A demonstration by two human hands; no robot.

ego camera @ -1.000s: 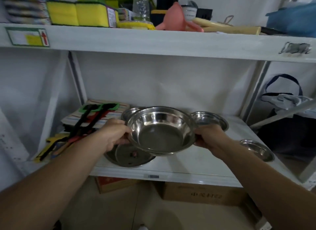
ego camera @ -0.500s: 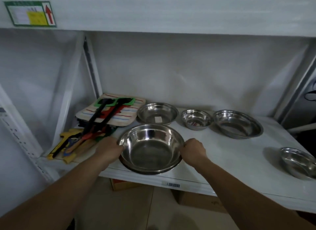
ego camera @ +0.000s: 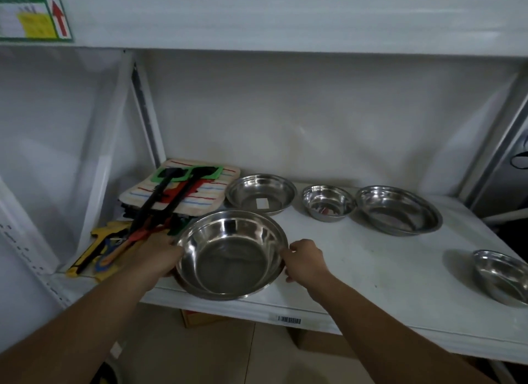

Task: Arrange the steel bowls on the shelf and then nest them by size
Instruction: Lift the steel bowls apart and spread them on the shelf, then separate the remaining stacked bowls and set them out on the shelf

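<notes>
A large steel bowl (ego camera: 231, 255) sits at the front left of the white shelf (ego camera: 371, 275), nested in a wider bowl whose rim shows just beneath it. My left hand (ego camera: 160, 252) grips its left rim and my right hand (ego camera: 304, 259) grips its right rim. Behind it stands a medium bowl (ego camera: 261, 193) with a white sticker inside. To the right are a small bowl (ego camera: 327, 202) and a wide shallow bowl (ego camera: 398, 210). Another bowl (ego camera: 501, 276) lies at the far right front edge, partly cut off.
A striped cloth pad (ego camera: 183, 190) with black, red and yellow utensils (ego camera: 160, 209) on and beside it fills the shelf's left end. An upper shelf (ego camera: 285, 17) overhangs closely. Upright posts (ego camera: 145, 109) stand at the back corners. Cardboard boxes sit below.
Both hands brought the large bowl down from the air onto the wider bowl at the shelf's front left. My view moved down and closer.
</notes>
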